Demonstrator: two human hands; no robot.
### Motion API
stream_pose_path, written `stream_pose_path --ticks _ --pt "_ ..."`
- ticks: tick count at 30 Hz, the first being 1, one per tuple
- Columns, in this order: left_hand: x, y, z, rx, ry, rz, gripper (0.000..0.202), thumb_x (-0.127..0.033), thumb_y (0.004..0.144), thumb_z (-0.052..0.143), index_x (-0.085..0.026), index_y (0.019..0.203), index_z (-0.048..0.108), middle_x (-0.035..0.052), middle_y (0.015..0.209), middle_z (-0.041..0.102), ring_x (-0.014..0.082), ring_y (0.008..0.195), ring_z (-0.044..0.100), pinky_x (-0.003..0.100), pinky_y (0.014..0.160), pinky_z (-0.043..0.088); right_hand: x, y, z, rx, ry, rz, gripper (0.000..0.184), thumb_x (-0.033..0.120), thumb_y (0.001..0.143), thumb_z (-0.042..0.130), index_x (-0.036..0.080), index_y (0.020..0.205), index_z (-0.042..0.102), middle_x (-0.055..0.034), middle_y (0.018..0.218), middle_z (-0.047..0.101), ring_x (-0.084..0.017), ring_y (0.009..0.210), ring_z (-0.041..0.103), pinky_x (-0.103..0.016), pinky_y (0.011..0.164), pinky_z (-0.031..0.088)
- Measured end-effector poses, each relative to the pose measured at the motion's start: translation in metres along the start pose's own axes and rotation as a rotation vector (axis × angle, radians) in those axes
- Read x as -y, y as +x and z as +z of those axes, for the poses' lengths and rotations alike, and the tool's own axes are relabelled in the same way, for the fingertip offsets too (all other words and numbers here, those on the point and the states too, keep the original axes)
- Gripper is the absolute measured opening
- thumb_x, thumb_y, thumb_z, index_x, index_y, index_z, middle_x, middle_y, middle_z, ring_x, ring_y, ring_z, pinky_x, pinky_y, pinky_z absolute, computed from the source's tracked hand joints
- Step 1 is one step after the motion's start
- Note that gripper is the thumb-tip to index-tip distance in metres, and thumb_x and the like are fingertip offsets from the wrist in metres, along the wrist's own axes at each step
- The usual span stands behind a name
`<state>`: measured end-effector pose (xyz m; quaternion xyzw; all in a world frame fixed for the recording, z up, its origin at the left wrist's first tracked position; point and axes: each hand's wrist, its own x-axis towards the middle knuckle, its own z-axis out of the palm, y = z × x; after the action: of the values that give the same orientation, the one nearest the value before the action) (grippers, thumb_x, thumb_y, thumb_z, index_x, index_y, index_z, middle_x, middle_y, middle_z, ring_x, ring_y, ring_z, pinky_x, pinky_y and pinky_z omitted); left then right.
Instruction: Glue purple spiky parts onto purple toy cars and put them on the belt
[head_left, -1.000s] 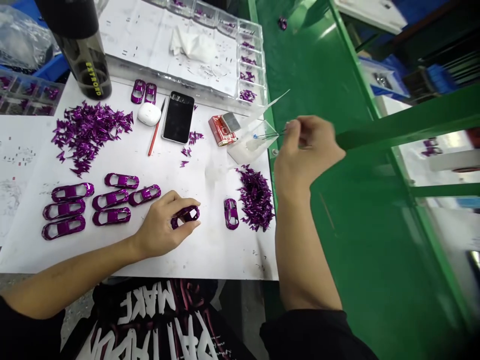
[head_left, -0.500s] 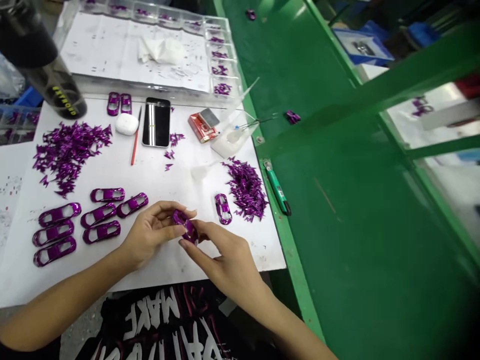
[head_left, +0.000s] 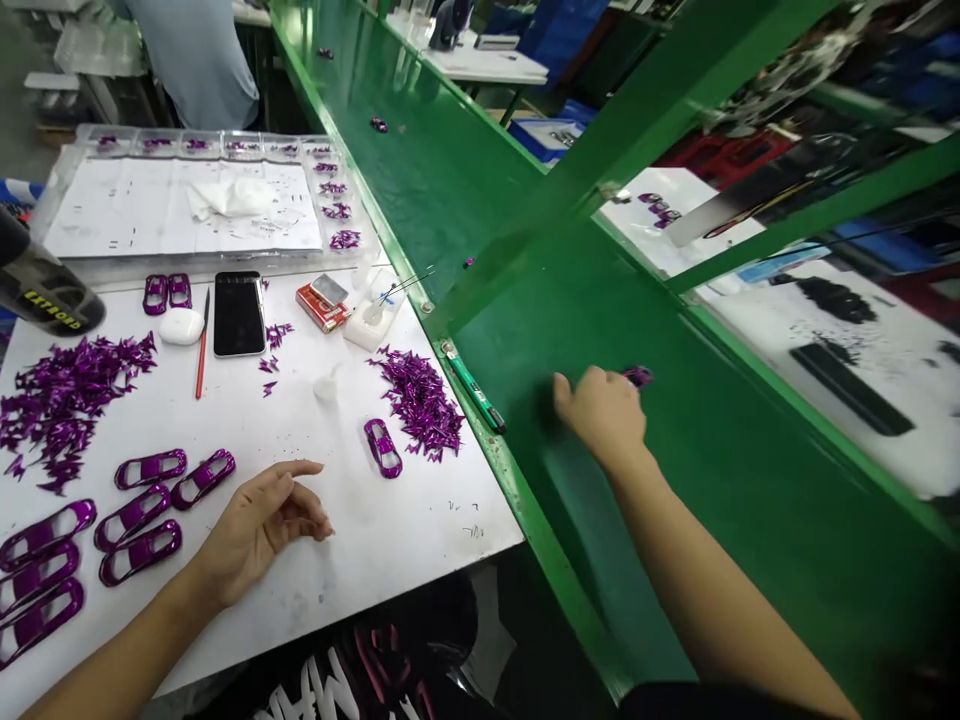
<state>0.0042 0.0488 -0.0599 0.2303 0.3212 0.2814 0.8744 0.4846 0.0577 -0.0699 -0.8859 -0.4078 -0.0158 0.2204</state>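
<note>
My left hand (head_left: 262,520) hovers over the white table with loosely curled, parted fingers and nothing in them. Over the green belt, my right hand (head_left: 600,415) has its thumb standing away from the fingers, whose tips are partly hidden. A purple toy car body (head_left: 638,376) shows just past those fingers; contact with them cannot be made out. Another purple car body (head_left: 383,447) lies on the table beside a heap of small purple parts (head_left: 421,402). Left of my left hand are several purple car bodies with open window holes (head_left: 141,552).
A green cutter (head_left: 474,388) lies along the belt's edge. Around the table are a phone (head_left: 239,314), a red pencil (head_left: 202,345), a white case (head_left: 181,326), a red box (head_left: 322,305), a dark bottle (head_left: 45,285) and a compartment tray (head_left: 180,255). A green post (head_left: 570,190) rises beyond.
My right hand has left the left hand and swung right over the belt. The car body held between both hands has left the left hand. The view has turned right and up.
</note>
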Motion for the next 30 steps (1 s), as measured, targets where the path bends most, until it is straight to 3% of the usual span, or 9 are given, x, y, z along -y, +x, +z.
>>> stream_pose_path --ticks 8,12,15,19,21,23,26,28,30 --pt "-0.009 0.001 0.006 0.013 0.012 -0.003 0.045 -0.051 0.089 0.082 -0.021 0.121 0.073 0.0076 0.088 0.067 0.0214 0.081 0.066 0.033 0.077 0.056 0.080 0.099 0.064 0.081 0.243 -0.109 0.032 0.033 0.084 0.070 0.021 0.069 0.044 -0.0090 0.097 0.066 -0.011 0.095 0.056 -0.030 0.100 0.043" --pt "-0.008 0.002 0.005 -0.005 0.016 0.011 0.048 -0.052 0.089 0.082 -0.020 0.122 0.071 0.0058 0.080 0.064 0.0202 0.076 0.065 0.033 0.077 0.055 0.099 0.116 0.064 0.066 0.258 -0.072 0.037 0.027 0.084 0.072 0.022 0.062 0.042 0.0008 0.074 0.056 -0.009 0.078 0.047 -0.029 0.093 0.044" --pt "-0.006 0.002 0.003 -0.002 0.003 0.025 0.046 -0.049 0.089 0.082 -0.018 0.121 0.070 0.0062 0.080 0.064 0.0195 0.076 0.065 0.032 0.076 0.055 0.101 0.103 0.050 0.021 0.218 -0.057 0.041 0.030 0.085 0.071 0.024 0.057 0.042 0.0017 0.065 0.048 -0.012 0.073 0.049 -0.033 0.088 0.046" --pt "-0.002 0.004 0.002 0.011 0.021 0.049 0.044 -0.047 0.090 0.081 -0.016 0.119 0.070 0.0091 0.087 0.068 0.0204 0.079 0.067 0.033 0.077 0.056 0.094 0.040 0.008 -0.215 0.177 -0.106 0.034 0.040 0.093 0.061 0.027 0.065 0.046 -0.0124 0.081 0.063 -0.030 0.097 0.063 -0.050 0.093 0.047" --pt "0.000 0.005 0.003 0.019 0.062 0.070 0.045 -0.050 0.090 0.082 -0.016 0.118 0.070 0.0114 0.095 0.069 0.0223 0.084 0.069 0.035 0.080 0.056 0.095 -0.013 -0.018 -0.360 0.173 -0.162 0.028 0.045 0.088 0.067 0.027 0.072 0.052 -0.0170 0.091 0.069 -0.039 0.105 0.065 -0.059 0.094 0.048" --pt "0.004 0.004 0.004 0.024 0.127 0.099 0.050 -0.054 0.091 0.080 -0.017 0.123 0.068 0.0144 0.107 0.070 0.0249 0.092 0.070 0.037 0.084 0.057 0.104 -0.079 -0.038 -0.485 0.178 -0.267 0.023 0.040 0.085 0.074 0.028 0.077 0.057 -0.0157 0.099 0.073 -0.038 0.105 0.068 -0.058 0.091 0.054" --pt "0.012 0.001 0.006 0.032 0.243 0.159 0.061 -0.058 0.096 0.072 -0.023 0.144 0.056 0.0172 0.127 0.066 0.0274 0.104 0.070 0.040 0.091 0.057 0.139 -0.181 -0.042 -0.406 0.179 -0.684 0.014 0.027 0.088 0.078 0.025 0.094 0.066 -0.0091 0.100 0.074 -0.029 0.089 0.072 -0.049 0.077 0.060" --pt "0.016 -0.003 0.006 0.044 0.282 0.180 0.069 -0.058 0.099 0.069 -0.025 0.154 0.045 0.0174 0.134 0.063 0.0269 0.112 0.068 0.039 0.097 0.055 0.169 -0.236 -0.027 -0.252 0.310 -0.739 0.012 0.018 0.090 0.075 0.022 0.096 0.065 -0.0085 0.096 0.070 -0.022 0.082 0.071 -0.038 0.066 0.061" --pt "0.016 -0.005 0.004 0.017 0.273 0.184 0.071 -0.058 0.098 0.070 -0.022 0.153 0.042 0.0161 0.130 0.065 0.0230 0.111 0.067 0.035 0.099 0.054 0.197 -0.270 -0.009 -0.094 0.474 -0.770 0.016 0.007 0.093 0.065 0.020 0.102 0.065 -0.0105 0.101 0.068 -0.022 0.093 0.072 -0.035 0.073 0.064"
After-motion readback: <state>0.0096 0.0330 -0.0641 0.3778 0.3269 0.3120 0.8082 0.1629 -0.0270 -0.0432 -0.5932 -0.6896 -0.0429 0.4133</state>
